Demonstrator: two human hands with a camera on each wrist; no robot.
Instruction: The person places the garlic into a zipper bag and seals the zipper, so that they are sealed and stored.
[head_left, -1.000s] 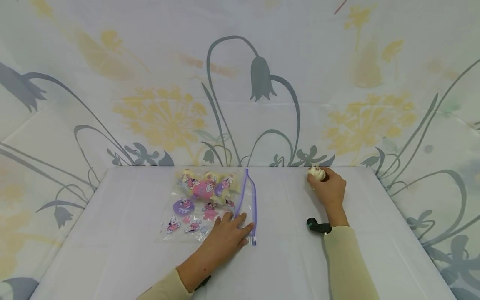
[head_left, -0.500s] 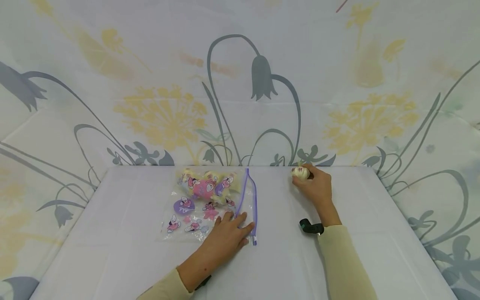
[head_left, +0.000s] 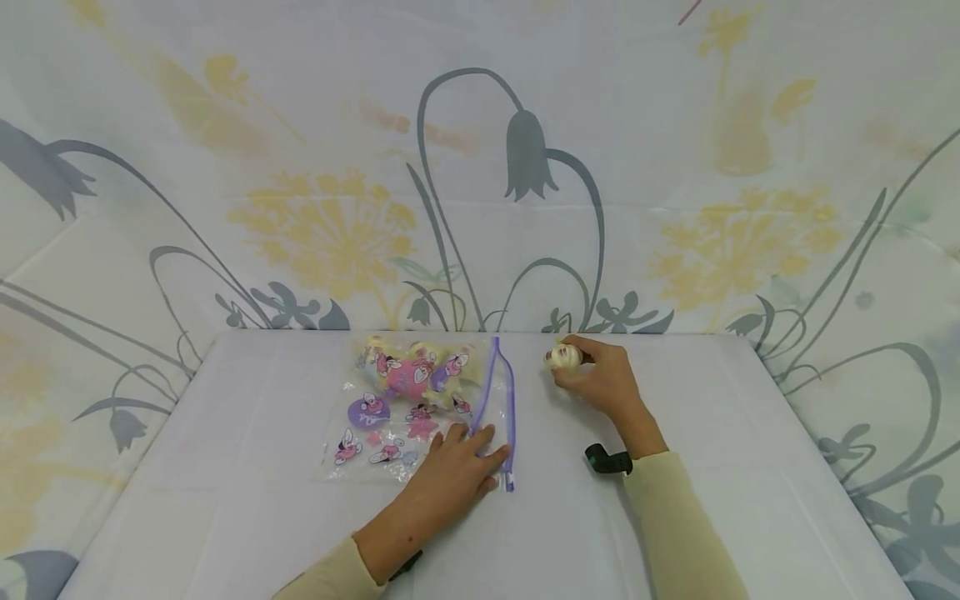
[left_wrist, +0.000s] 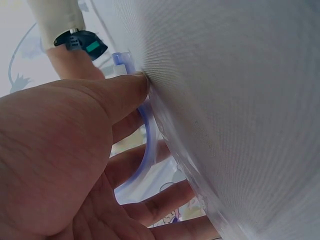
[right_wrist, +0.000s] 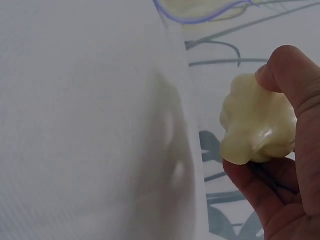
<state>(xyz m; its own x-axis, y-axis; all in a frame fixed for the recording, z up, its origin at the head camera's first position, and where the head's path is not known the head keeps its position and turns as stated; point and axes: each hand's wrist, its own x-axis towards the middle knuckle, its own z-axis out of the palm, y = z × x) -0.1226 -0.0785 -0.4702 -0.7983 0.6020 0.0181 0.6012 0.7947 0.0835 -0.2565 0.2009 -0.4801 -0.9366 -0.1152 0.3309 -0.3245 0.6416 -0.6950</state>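
My right hand (head_left: pixel 606 379) grips a small, glossy, cream-coloured lumpy thing (head_left: pixel 561 358) with reddish marks, to the right of a clear zip bag. In the right wrist view, thumb and fingers hold this lumpy thing (right_wrist: pixel 255 120) from opposite sides, above the white surface. The see-through bag (head_left: pixel 333 462) has pink and purple cartoon prints and a purple zip edge (head_left: pixel 512 417). Several pale yellow things (head_left: pixel 450 358) lie inside its far part. Spread fingers of my left hand (head_left: pixel 450 475) rest on the bag beside the zip, whose purple strip (left_wrist: pixel 147 145) shows in the left wrist view.
A white cloth covers the table (head_left: pixel 225 433). Behind its far edge stands a flower-patterned fabric backdrop (head_left: pixel 480 208), which continues down both sides. A dark wrist camera (head_left: pixel 606 460) sticks out from the right wrist.
My right hand has moved left toward the bag, carrying the cream-coloured lumpy thing. The left hand and the bag have stayed where they were.
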